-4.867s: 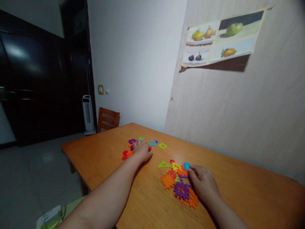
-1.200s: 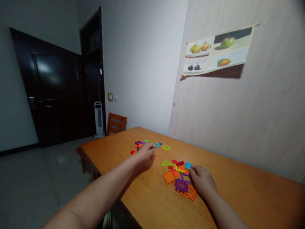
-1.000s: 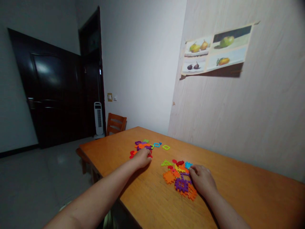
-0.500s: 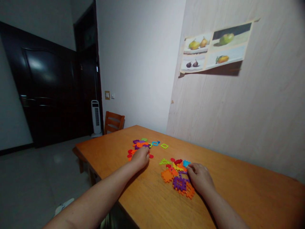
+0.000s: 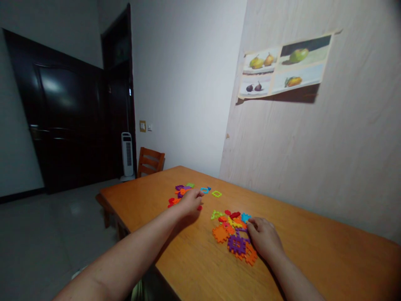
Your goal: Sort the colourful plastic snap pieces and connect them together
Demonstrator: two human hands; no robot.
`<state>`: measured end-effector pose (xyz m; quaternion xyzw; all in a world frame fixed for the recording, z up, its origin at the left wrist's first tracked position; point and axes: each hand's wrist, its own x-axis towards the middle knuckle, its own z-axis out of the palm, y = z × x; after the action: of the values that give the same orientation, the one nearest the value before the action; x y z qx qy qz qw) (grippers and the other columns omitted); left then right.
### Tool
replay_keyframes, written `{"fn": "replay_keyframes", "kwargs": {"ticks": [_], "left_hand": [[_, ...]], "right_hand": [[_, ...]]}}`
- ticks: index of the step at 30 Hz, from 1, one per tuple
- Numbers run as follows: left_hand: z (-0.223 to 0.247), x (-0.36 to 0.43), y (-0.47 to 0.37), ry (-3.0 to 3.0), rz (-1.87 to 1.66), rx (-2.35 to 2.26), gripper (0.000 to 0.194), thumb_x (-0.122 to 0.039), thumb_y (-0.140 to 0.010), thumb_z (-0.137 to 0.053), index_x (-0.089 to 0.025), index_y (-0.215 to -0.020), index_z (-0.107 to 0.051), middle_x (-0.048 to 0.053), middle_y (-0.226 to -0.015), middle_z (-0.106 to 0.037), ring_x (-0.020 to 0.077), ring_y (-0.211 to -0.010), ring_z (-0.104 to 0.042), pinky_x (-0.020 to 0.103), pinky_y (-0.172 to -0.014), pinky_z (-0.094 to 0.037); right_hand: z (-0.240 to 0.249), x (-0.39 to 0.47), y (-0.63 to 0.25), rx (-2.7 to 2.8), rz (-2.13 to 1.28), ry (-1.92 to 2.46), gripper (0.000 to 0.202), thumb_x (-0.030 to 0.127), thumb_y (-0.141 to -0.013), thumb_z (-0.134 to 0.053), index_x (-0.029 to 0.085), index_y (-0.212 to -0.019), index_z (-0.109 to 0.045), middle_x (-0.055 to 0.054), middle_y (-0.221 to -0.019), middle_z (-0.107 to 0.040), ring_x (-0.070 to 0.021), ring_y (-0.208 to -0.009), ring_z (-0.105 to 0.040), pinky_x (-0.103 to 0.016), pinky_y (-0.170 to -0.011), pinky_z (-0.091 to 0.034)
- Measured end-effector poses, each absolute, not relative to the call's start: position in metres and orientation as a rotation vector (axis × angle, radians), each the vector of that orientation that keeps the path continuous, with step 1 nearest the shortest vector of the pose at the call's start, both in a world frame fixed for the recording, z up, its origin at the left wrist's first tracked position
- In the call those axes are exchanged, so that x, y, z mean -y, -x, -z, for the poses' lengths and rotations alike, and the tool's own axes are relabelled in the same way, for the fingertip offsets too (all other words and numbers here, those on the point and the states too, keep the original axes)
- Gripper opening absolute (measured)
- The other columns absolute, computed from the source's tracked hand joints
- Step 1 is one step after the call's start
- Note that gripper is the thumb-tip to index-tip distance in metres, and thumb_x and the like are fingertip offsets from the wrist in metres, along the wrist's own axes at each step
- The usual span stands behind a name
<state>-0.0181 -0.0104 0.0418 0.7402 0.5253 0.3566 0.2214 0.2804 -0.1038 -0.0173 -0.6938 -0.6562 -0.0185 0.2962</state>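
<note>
My left hand [image 5: 190,204] is over the far pile of flat, notched plastic building pieces, its fingers bent and closed. Whatever is in them, if anything, is hidden. Purple pieces [image 5: 179,188], a green piece [image 5: 190,185] and red pieces [image 5: 171,201] show around it. My right hand [image 5: 265,237] rests on the table at the right edge of the nearer pile, fingers curled, their tips partly hidden. Close to its fingertips lie a blue piece [image 5: 245,218] and a purple frame [image 5: 242,234]. Orange [image 5: 221,233], purple [image 5: 237,245] and yellow pieces [image 5: 233,223] overlap there.
A green square frame [image 5: 216,194] and a light blue frame [image 5: 204,190] lie beyond the piles on the wooden table [image 5: 313,251]. Behind it stands a wooden chair [image 5: 151,161], with a white tower heater or fan [image 5: 127,154] near the dark door. The wall borders the far side.
My left hand has shifted slightly to the right and away from me over the far pile. An orange-red piece now shows near the top left of the nearer pile. My right hand stays put.
</note>
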Motion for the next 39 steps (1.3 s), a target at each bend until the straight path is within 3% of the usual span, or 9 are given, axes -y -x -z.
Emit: {"fn": "replay_keyframes", "kwargs": {"ticks": [3,7,19,24,29,32,35,39], "left_hand": [[-0.037,0.009,0.034,-2.293,-0.805,-1.496,0.009,-0.012,-0.078,-0.058,-0.017,-0.078,-0.066,0.005,-0.083,-0.066,0.0197,-0.085,-0.06,0.028,-0.078,-0.044],[-0.029,0.015,0.042,-2.587,-0.502,-1.546,0.017,-0.014,-0.081,-0.055,-0.019,-0.086,-0.071,0.01,-0.096,-0.07,0.0239,-0.091,-0.063,0.031,-0.079,-0.045],[-0.04,0.028,0.034,-2.702,-0.328,-1.686,0.029,-0.033,-0.092,-0.051,-0.016,-0.094,-0.074,0.015,-0.103,-0.067,0.0268,-0.096,-0.063,0.035,-0.082,-0.048],[-0.045,0.035,0.019,-2.641,-0.494,-1.772,0.025,-0.025,-0.09,-0.048,-0.016,-0.084,-0.071,0.016,-0.099,-0.068,0.0273,-0.095,-0.062,0.037,-0.083,-0.046],[-0.041,0.032,-0.008,-2.092,-0.727,-1.408,0.028,-0.033,-0.089,-0.05,-0.017,-0.069,-0.062,0.005,-0.07,-0.062,0.0171,-0.065,-0.055,0.028,-0.063,-0.041],[-0.041,0.029,-0.018,-1.782,-0.837,-1.116,0.025,-0.037,-0.088,-0.051,-0.016,-0.082,-0.063,0.002,-0.073,-0.063,0.0131,-0.06,-0.052,0.024,-0.058,-0.039],[-0.043,0.022,-0.013,-1.743,-0.902,-1.147,0.02,-0.028,-0.085,-0.051,-0.016,-0.097,-0.062,0.002,-0.078,-0.063,0.013,-0.065,-0.056,0.023,-0.061,-0.042],[-0.041,0.013,0.016,-1.988,-0.771,-1.46,0.014,-0.02,-0.082,-0.051,-0.016,-0.088,-0.062,0.001,-0.075,-0.061,0.015,-0.068,-0.057,0.026,-0.064,-0.042]], "right_hand": [[0.018,0.103,-0.281,1.752,0.049,1.841,0.033,0.035,-0.09,-0.047,0.022,-0.099,-0.076,-0.008,-0.106,-0.074,-0.0236,-0.101,-0.063,-0.032,-0.093,-0.043],[0.017,0.104,-0.28,1.733,0.047,1.857,0.034,0.035,-0.091,-0.047,0.02,-0.102,-0.075,-0.009,-0.109,-0.073,-0.0245,-0.104,-0.062,-0.033,-0.094,-0.043],[0.017,0.104,-0.28,1.739,0.025,1.864,0.034,0.035,-0.09,-0.048,0.02,-0.103,-0.075,-0.01,-0.11,-0.073,-0.0243,-0.105,-0.063,-0.033,-0.096,-0.043],[0.018,0.104,-0.28,1.743,0.034,1.875,0.033,0.035,-0.09,-0.048,0.022,-0.104,-0.074,-0.008,-0.109,-0.073,-0.0243,-0.105,-0.063,-0.032,-0.096,-0.043],[0.016,0.106,-0.279,1.738,0.04,1.869,0.032,0.034,-0.09,-0.048,0.021,-0.104,-0.074,-0.009,-0.109,-0.074,-0.0236,-0.105,-0.063,-0.031,-0.095,-0.043],[0.015,0.107,-0.278,1.733,0.041,1.86,0.033,0.034,-0.09,-0.048,0.02,-0.104,-0.074,-0.009,-0.11,-0.073,-0.0234,-0.106,-0.063,-0.031,-0.095,-0.044],[0.016,0.107,-0.279,1.728,0.032,1.862,0.034,0.034,-0.09,-0.047,0.019,-0.104,-0.075,-0.009,-0.111,-0.073,-0.0236,-0.106,-0.063,-0.032,-0.096,-0.044],[0.015,0.106,-0.279,1.735,0.007,1.863,0.034,0.034,-0.09,-0.048,0.019,-0.104,-0.075,-0.01,-0.111,-0.073,-0.0237,-0.106,-0.063,-0.032,-0.097,-0.043]]}}
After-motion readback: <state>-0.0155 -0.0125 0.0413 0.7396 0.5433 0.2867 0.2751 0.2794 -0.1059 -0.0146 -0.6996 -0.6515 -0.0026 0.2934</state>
